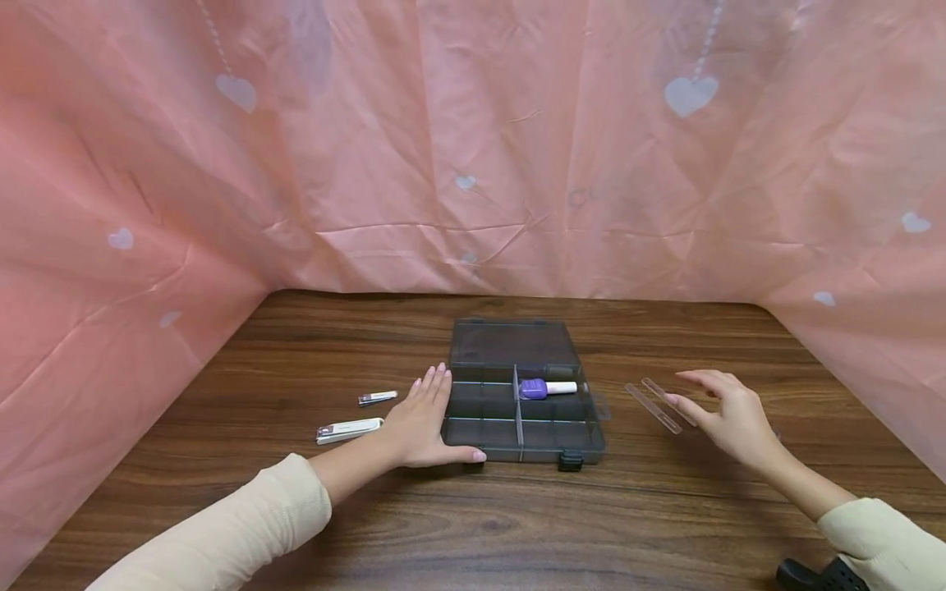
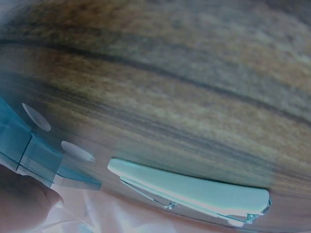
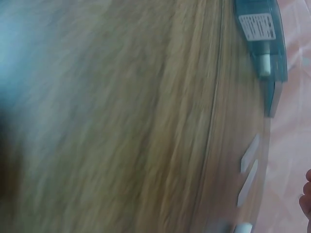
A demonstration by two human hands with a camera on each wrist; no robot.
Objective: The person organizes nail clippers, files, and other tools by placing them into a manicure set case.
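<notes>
A dark see-through compartment box [image 1: 482, 431] lies with its lid [image 1: 510, 341] folded back. One compartment holds a purple nail polish bottle [image 1: 534, 389] with a white cap. My left hand [image 1: 420, 423] rests along the box's left side, fingers straight and thumb at the front edge. Beside that wrist lie a larger nail clipper [image 1: 349, 431] and a smaller one [image 1: 378, 397]; the larger clipper [image 2: 189, 189] shows closely in the left wrist view. To the right, my right hand [image 1: 739, 423] hovers by two clear plastic strips [image 1: 654, 408], thumb and fingers apart, holding nothing.
A white-capped item [image 3: 243, 228] shows at the bottom of the right wrist view, partly cut off. Pink curtains [image 1: 473, 148] enclose the wooden table [image 1: 473, 533] at the back and sides. A black object [image 1: 820, 574] is near my right sleeve.
</notes>
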